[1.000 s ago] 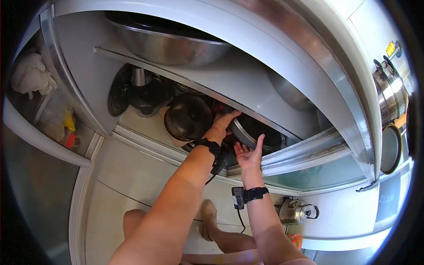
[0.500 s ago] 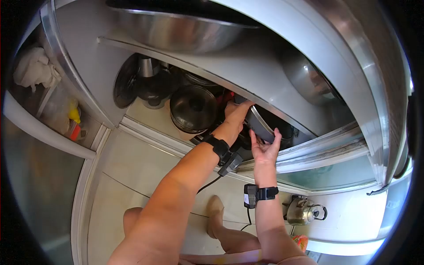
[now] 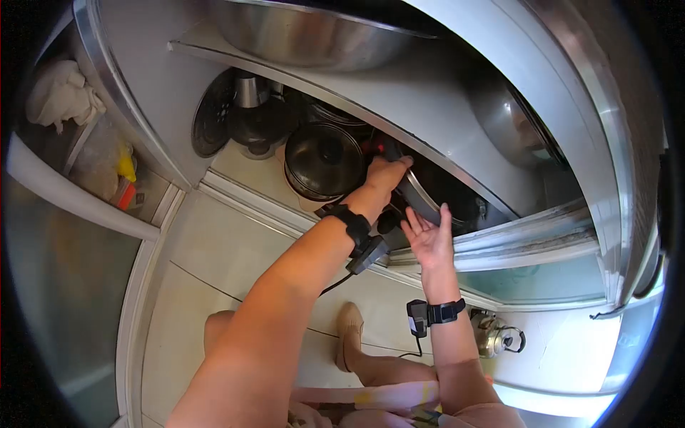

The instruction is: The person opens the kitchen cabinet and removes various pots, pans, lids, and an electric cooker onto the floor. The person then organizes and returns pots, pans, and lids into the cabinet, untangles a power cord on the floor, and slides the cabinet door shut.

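2 black wristbands (image 3: 446, 312), seemingly patterned top (image 3: 391, 395)

A dark grey pan (image 3: 417, 199) with a thin silvery rim is tilted steeply on edge, partly hidden. It is in the cabinet's lower compartment, below the shelf (image 3: 325, 94) and right of a glass-lidded pot (image 3: 324, 162).

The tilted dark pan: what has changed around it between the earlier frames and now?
The view has shifted, carrying the cabinet contents up and right in the picture. The pan seems turned slightly, its outer wall showing more. The right forearm now covers part of the kettle. The left hand still grips the pan, the right stays open beside it; the lidded pot seems unmoved.
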`<move>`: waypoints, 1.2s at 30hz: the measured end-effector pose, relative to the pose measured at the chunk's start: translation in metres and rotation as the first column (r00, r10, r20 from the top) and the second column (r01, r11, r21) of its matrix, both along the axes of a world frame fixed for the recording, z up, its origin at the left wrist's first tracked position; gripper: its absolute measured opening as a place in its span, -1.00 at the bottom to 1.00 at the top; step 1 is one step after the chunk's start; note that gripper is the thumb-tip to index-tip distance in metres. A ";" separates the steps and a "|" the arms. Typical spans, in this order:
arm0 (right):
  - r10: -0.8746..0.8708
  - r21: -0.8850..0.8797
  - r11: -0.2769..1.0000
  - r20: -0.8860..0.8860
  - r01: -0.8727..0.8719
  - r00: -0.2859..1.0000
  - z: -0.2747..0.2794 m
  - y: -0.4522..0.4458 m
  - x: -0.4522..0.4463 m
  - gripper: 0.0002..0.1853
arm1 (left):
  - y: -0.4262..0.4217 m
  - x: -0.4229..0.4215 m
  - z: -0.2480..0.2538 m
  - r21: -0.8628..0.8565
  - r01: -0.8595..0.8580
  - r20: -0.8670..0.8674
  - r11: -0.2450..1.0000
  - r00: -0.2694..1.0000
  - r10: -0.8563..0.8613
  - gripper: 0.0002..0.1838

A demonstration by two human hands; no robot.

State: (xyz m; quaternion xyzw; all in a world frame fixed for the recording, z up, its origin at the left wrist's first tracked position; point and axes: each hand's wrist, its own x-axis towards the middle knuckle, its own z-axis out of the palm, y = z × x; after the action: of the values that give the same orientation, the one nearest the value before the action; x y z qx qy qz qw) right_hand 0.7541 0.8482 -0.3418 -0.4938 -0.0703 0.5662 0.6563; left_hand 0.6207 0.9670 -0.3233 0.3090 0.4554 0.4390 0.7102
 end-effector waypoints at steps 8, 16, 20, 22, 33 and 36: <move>0.535 -0.962 0.268 0.110 0.045 -0.838 0.047 -0.009 -0.042 -0.58 | -0.074 -0.047 -0.032 0.467 0.102 -0.217 0.878 0.976 0.002 -0.46; 0.369 -0.848 0.530 0.258 -0.026 -0.893 0.026 -0.009 0.010 -0.76 | -0.121 -0.171 -0.029 0.914 0.195 -0.348 0.356 0.826 0.442 -0.54; 0.463 -0.668 0.730 0.638 -0.143 -0.616 0.030 -0.012 -0.020 -0.76 | -0.131 -0.236 -0.034 0.855 0.158 -0.497 0.494 0.524 0.691 -0.40; 0.604 -0.672 0.705 0.737 -0.229 -0.304 0.001 -0.005 -0.031 -0.75 | -0.129 -0.239 -0.089 0.360 0.227 -0.804 0.905 0.568 0.177 -0.25; 0.425 -0.258 0.897 0.273 -0.360 0.863 -0.045 0.056 -0.105 -0.21 | -0.128 -0.157 -0.074 0.050 0.130 0.406 0.990 0.903 -0.139 -0.67; 0.477 -0.203 0.878 0.308 -0.433 0.823 -0.048 0.075 -0.104 -0.19 | -0.139 -0.114 -0.061 -0.026 0.077 0.222 0.997 0.973 -0.069 -0.64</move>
State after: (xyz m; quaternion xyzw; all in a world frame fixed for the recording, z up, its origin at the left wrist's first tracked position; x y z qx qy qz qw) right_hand 0.6497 0.9237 -0.3902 -0.5946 -0.2660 0.6131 0.4469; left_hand 0.5069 0.8283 -0.3845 0.2624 0.3693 0.4365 0.7773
